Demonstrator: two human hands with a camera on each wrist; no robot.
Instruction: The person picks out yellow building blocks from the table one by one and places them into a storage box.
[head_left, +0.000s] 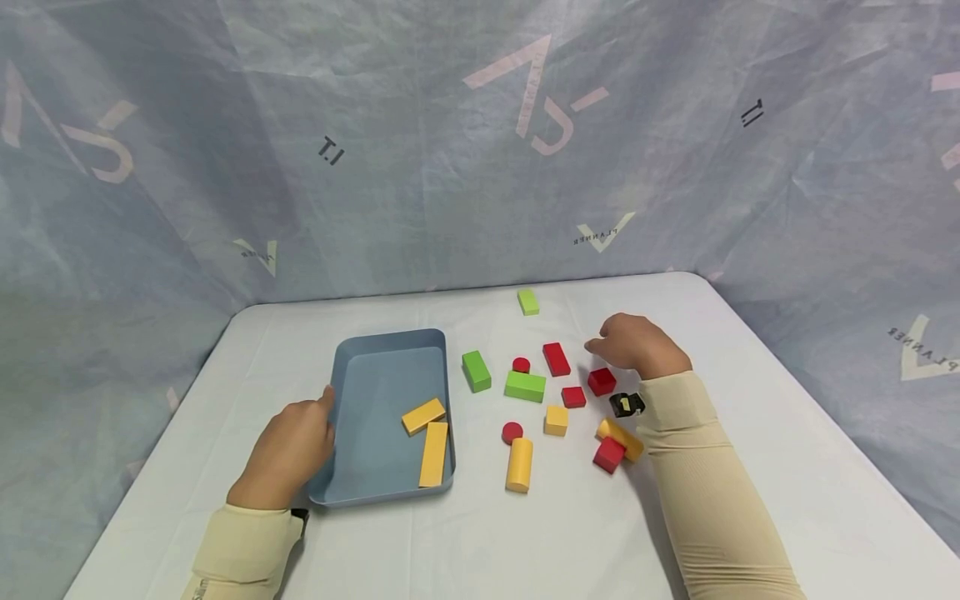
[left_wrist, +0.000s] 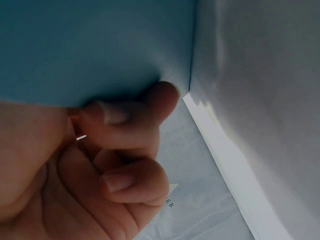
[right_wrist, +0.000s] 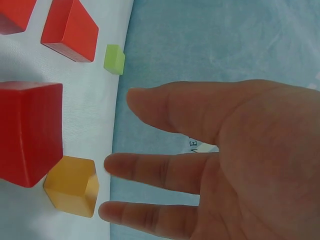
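Observation:
My left hand (head_left: pixel 288 450) grips the left wall of a blue-grey tray (head_left: pixel 390 343); in the left wrist view its curled fingers (left_wrist: pixel 135 182) lie against the tray's side. Inside the tray lie two yellow blocks, a shorter one (head_left: pixel 423 416) and a longer one (head_left: pixel 433 454). Over the right part of the table is my right hand (head_left: pixel 637 343), its thumb and visible fingers extended and holding nothing. Nearest to it are a red cube (head_left: pixel 602 382) and, in the right wrist view, a yellow block (right_wrist: pixel 72 187) by the fingertips; whether they touch, I cannot tell.
Between tray and right hand lie green blocks (head_left: pixel 525 387), red blocks (head_left: pixel 557 359), red discs (head_left: pixel 512 432), a yellow cube (head_left: pixel 557 421) and a yellow half-round block (head_left: pixel 520 465). A red cube (head_left: pixel 609 455) touches another yellow piece (head_left: pixel 626 442) near the right forearm. Patterned cloth (head_left: pixel 420 167) hangs behind.

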